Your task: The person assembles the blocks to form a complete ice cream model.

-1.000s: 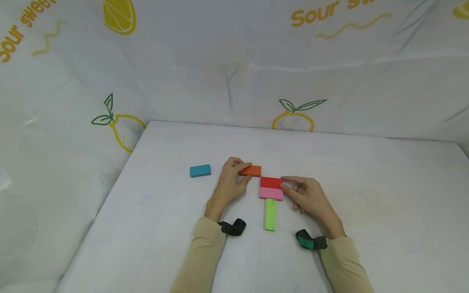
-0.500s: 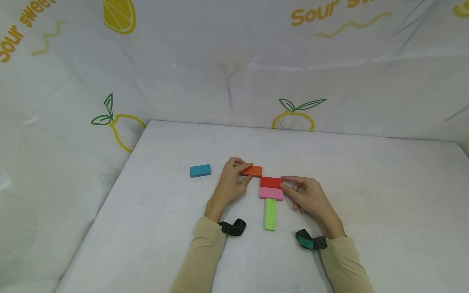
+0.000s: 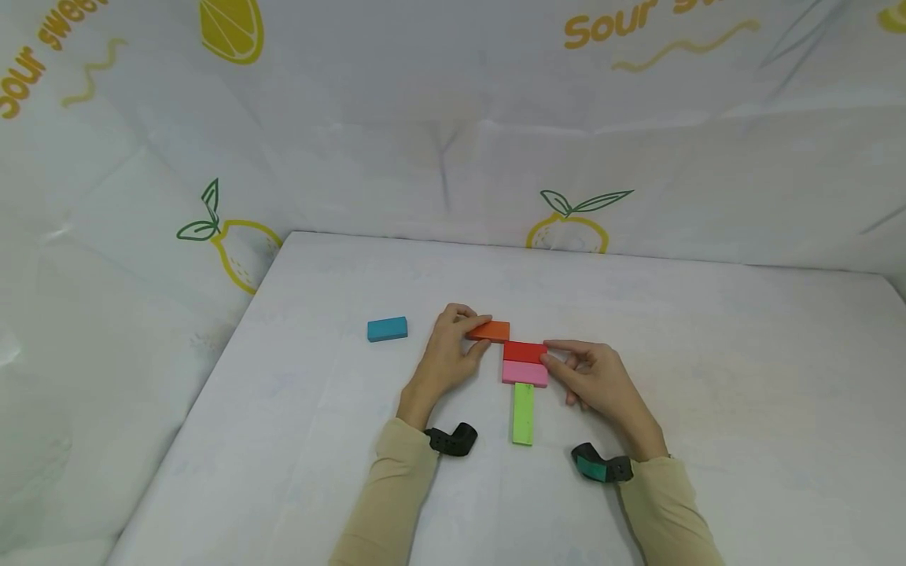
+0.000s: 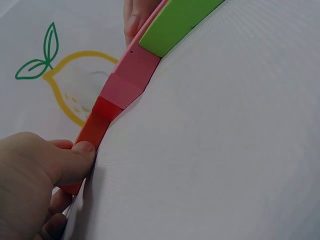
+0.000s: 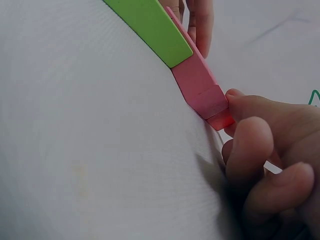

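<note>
Where the white sheet (image 3: 368,126), printed with lemons (image 3: 568,236) and orange lettering (image 3: 610,30), met the back edge, a white table (image 3: 276,393) began. On it, left to right: one blue block (image 3: 387,329), apart from the others; left hand (image 3: 447,346), narrow, thumb and forefinger pinching one orange block (image 3: 499,331); one red block (image 3: 524,351), its far left corner at the orange block's right end, contact uncertain; one pink block (image 3: 525,373), along the red block's near side; one green block (image 3: 523,414), end-on to the pink block; right hand (image 3: 598,376), narrow, thumb and forefinger pinching the red block's right end. Only the head view showed the blue block. The left wrist view showed the orange block's outer end, hidden by fingers from above; the right wrist view, the right hand's remaining fingers curled.
</note>
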`<state>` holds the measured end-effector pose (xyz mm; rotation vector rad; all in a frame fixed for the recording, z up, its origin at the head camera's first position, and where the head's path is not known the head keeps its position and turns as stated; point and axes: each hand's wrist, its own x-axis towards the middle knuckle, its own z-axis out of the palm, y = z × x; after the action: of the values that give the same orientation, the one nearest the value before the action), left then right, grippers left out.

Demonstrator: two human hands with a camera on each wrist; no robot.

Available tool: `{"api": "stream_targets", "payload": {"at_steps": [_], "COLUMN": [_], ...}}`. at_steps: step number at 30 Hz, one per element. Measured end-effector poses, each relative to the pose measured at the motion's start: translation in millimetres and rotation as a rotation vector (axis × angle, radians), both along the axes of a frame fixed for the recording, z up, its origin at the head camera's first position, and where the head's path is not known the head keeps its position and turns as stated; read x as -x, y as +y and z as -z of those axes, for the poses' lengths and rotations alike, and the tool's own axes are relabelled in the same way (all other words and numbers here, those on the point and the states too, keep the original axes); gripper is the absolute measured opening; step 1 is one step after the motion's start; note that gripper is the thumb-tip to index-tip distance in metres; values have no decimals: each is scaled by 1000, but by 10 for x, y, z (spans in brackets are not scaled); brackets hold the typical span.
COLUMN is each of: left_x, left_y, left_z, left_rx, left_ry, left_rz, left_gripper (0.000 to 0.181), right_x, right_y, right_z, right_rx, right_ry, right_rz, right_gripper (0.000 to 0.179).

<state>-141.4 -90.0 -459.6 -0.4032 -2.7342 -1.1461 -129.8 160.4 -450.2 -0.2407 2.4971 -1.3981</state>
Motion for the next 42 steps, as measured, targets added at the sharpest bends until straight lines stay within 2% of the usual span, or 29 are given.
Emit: {"api": "stream_targets", "payload": {"at_steps": [8,15,19,23,32,42], "left_x": [-4,13,27,42,48,45], "left_y": [15,-30,-95,-164,-202,-189], "left_z": [-21,-15,-6,-2,-10,4], "left_rx": [-5,-15,-43,-97,-121,-72], "left_ry": [-14,-76,-87,-96,-94,-42], "left_rz": [3,7,-29,-75,-75,-68], "left_gripper": [35,46,50,44,31,27], "right_x": [3,7,7,7,6,5], "right_y": [6,4,4,6,9,6], "right_z": [0,-8,-12,-16,-6,-5], "right_rx": [2,3,4,7,6,12], "right_ry": [6,-1,-2,-1,4,-6], "right_rz": [-7,-6,-7,-10,-12,-6], "right_gripper": [47,46,46,46,46,47]}}
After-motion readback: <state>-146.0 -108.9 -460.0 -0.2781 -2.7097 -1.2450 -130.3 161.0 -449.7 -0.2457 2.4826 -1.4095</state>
